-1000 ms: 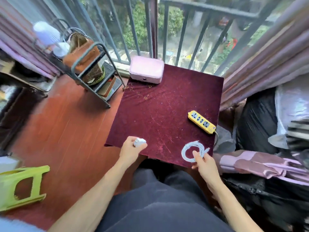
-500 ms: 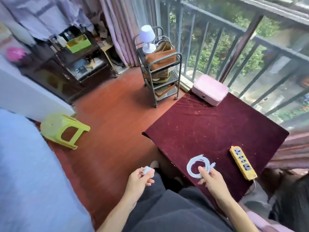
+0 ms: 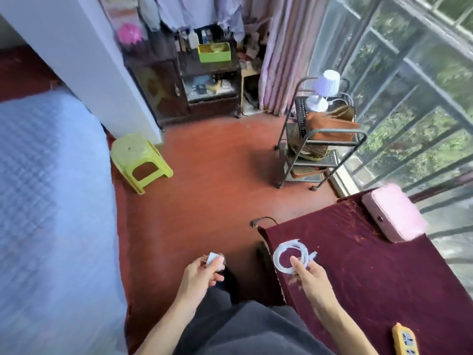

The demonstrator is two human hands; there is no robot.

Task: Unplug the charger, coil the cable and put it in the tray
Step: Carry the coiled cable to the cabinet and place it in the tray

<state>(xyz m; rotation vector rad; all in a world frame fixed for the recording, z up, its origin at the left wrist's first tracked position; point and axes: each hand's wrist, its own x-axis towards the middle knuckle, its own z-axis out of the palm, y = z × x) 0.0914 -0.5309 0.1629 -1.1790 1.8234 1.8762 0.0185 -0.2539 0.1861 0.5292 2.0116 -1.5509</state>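
My left hand (image 3: 198,274) holds a small white charger plug (image 3: 214,260) over the red floor, left of the table. My right hand (image 3: 311,276) pinches a coiled white cable (image 3: 279,254) at the near left corner of the dark red table (image 3: 384,265). The cable's loose connector end sticks out to the right of the coil. A yellow power strip (image 3: 405,340) lies at the table's near edge, partly cut off by the frame. I cannot tell which object here is the tray.
A pink case (image 3: 394,213) rests on the table's far side by the window railing. A metal cart (image 3: 317,139) with a lamp and a brown bag stands ahead. A green stool (image 3: 138,160), a blue bed (image 3: 51,201) and a dark cabinet (image 3: 189,80) are on the left.
The view has swung left, towards the room. My left hand has carried the charger plug off the table edge and over the floor. My right hand stays on the coiled cable.
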